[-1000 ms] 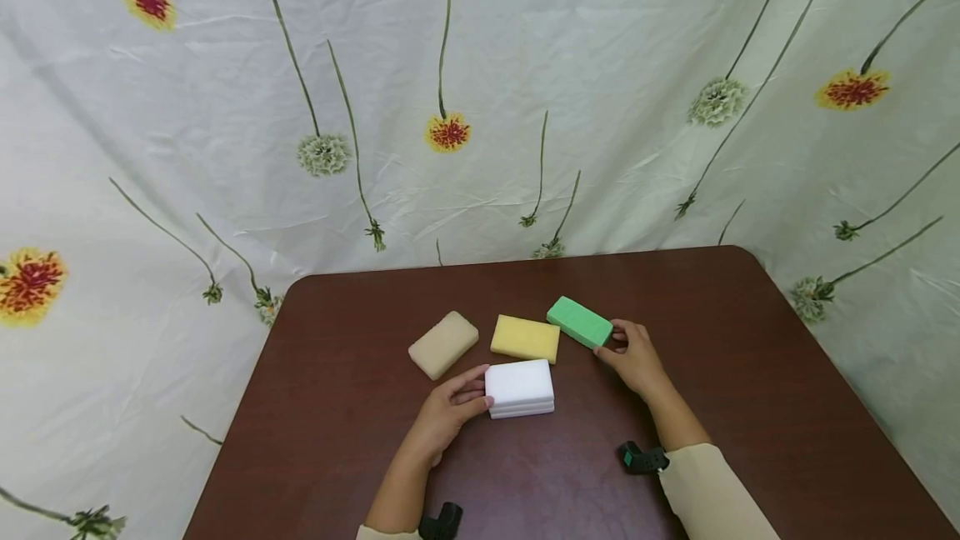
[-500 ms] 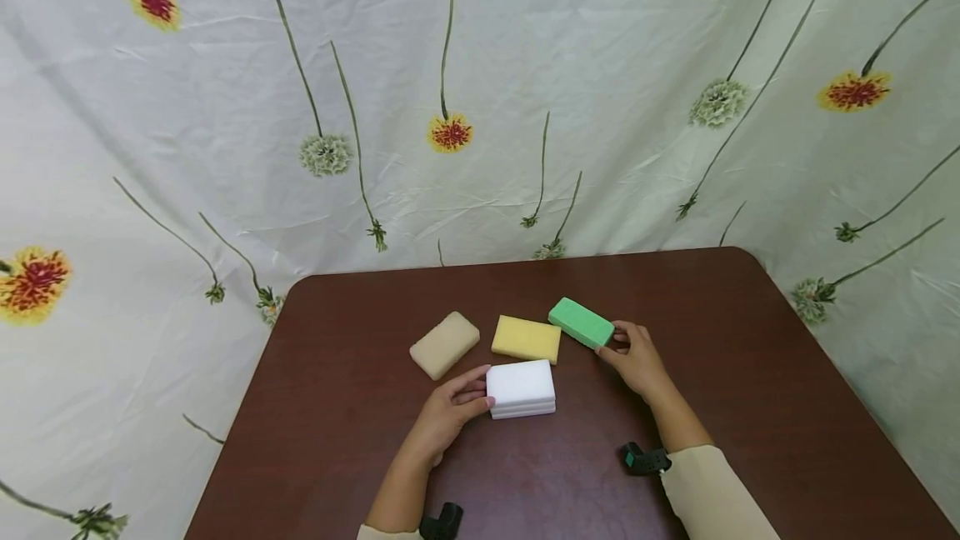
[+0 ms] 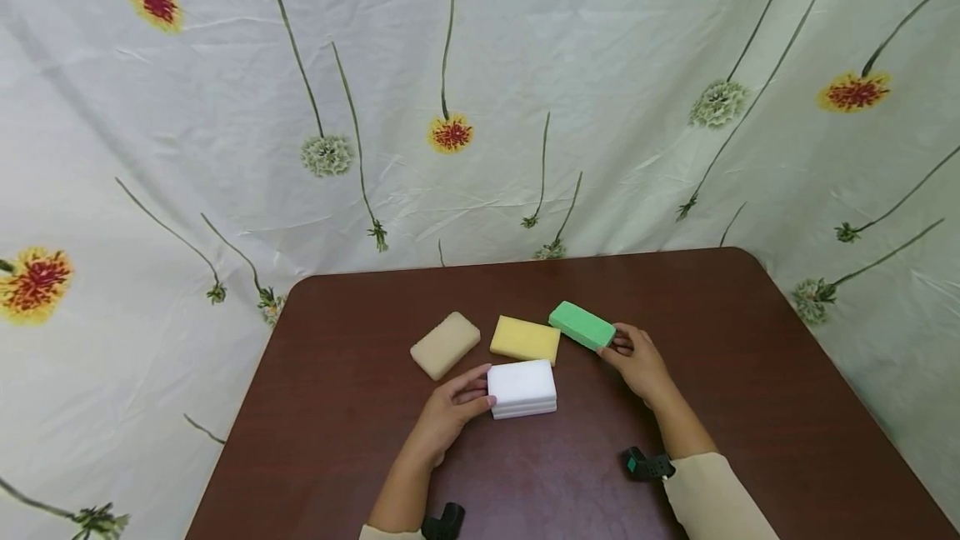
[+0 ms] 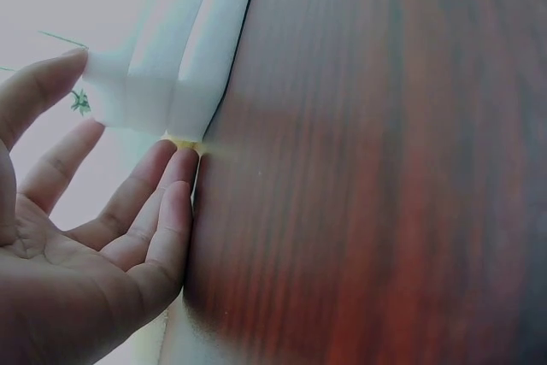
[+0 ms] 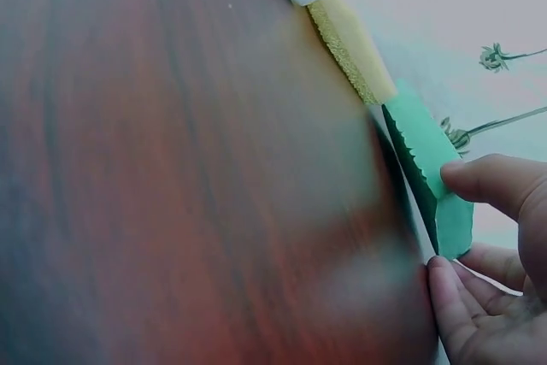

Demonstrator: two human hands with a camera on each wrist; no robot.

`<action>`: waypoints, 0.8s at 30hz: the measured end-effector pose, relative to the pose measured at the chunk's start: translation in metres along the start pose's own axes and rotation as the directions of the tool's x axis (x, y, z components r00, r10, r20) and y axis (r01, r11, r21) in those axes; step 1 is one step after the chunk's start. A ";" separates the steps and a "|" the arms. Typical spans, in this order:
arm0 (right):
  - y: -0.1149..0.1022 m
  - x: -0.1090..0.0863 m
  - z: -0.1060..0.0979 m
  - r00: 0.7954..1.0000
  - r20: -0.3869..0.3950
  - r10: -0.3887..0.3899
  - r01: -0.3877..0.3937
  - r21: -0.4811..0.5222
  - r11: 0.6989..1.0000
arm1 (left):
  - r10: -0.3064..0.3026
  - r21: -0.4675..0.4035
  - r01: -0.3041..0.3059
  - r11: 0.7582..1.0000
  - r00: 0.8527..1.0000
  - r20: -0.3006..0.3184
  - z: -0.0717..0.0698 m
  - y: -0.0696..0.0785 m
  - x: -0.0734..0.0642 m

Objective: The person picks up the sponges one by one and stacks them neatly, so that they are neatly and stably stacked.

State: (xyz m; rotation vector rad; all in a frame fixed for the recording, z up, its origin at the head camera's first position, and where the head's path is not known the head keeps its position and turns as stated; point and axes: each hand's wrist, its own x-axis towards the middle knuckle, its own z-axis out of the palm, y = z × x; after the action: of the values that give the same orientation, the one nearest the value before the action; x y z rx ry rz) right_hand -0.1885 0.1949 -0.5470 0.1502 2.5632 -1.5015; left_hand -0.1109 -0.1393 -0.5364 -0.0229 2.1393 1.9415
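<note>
My left hand (image 3: 442, 419) holds the left end of a stack of white sponge blocks (image 3: 521, 383), thumb at the near corner and index finger at the far one. In the left wrist view the stack (image 4: 175, 49) shows its layers, with the other fingers curved below its end. My right hand (image 3: 637, 361) pinches the right end of a green sponge (image 3: 581, 325). From the right wrist, the thumb lies on top of the green sponge (image 5: 427, 156), and a light sliver shows beneath its held end. The yellow sponge (image 3: 525, 338) lies between the green one and the white stack.
A beige sponge (image 3: 446, 346) lies at an angle left of the yellow one. Everything rests on a dark brown table (image 3: 337, 440) whose far edge meets a flowered white curtain (image 3: 495, 48). Black wrist bands (image 3: 647, 465) sit near both sleeves.
The green sponge has shifted and tipped very slightly in my right hand, which has edged a little toward me. My left hand and the white stack stay as they were.
</note>
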 end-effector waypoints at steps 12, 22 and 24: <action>0.001 -0.002 -0.005 1.000 0.011 -0.004 0.003 0.074 0.997 | -0.009 0.013 0.009 1.000 1.000 -0.010 0.001 0.004 -0.001; -0.005 -0.009 -0.008 1.000 -0.002 0.001 -0.001 0.094 0.996 | -0.013 0.027 0.013 1.000 1.000 -0.011 0.001 0.003 -0.002; -0.006 -0.010 -0.008 1.000 -0.006 0.001 0.000 0.095 0.995 | -0.011 0.029 0.011 1.000 1.000 -0.010 0.001 0.003 -0.002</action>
State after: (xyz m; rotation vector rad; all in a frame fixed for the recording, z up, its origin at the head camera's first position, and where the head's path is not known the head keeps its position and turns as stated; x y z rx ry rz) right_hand -0.1806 0.1994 -0.5362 0.1679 2.4970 -1.6257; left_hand -0.1093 -0.1384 -0.5332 -0.0392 2.1689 1.9079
